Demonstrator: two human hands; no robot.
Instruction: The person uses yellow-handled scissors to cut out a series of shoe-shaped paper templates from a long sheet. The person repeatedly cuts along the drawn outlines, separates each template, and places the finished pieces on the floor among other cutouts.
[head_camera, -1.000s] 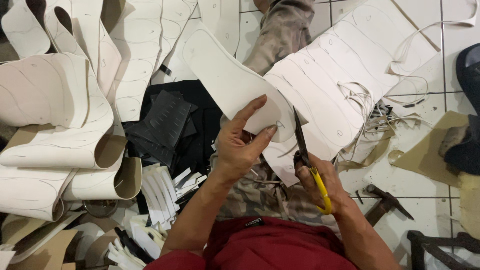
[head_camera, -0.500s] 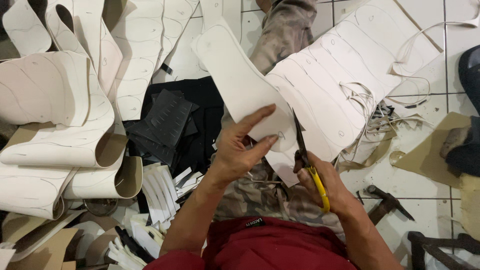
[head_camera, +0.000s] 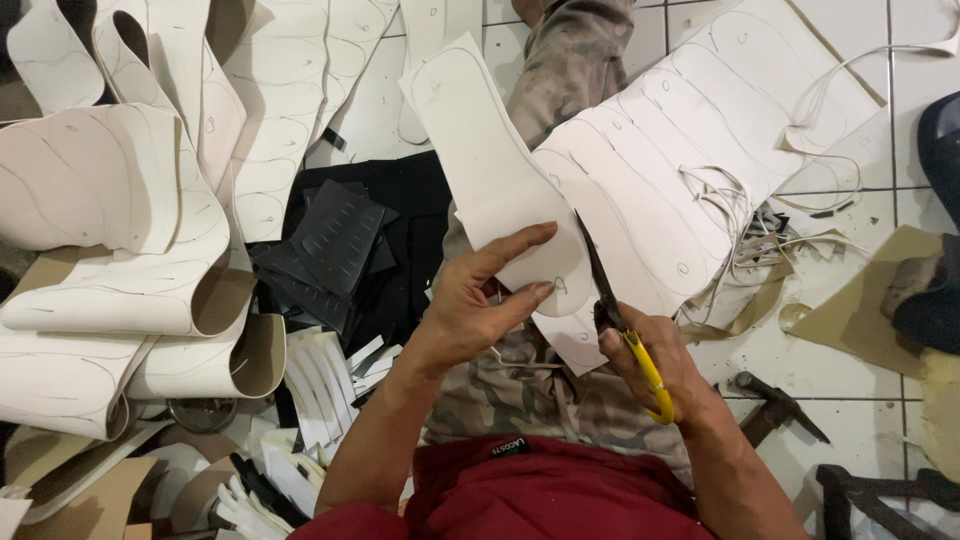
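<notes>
Left hand: the left hand (head_camera: 478, 310) grips the near end of a white sole-shaped sheet (head_camera: 495, 170), thumb on top and fingers curled beneath it.
Right hand: the right hand (head_camera: 650, 370) is closed round the yellow handles of a pair of scissors (head_camera: 612, 305).
Scissors: the dark blades point away from the person and lie along the right edge of the held sheet, touching it.
Held sheet: it is lifted above the person's lap, slanting up and to the left, clear of the floor.
Large sheet: a wider white sheet (head_camera: 700, 150) with traced sole outlines lies just right of the held one, over the person's knee.
Left of floor: curled white offcuts (head_camera: 120, 260) are heaped there, with black pieces (head_camera: 340, 240) beside them.
Right of floor: a hammer (head_camera: 775, 405) rests on the white tiles near the right forearm.
</notes>
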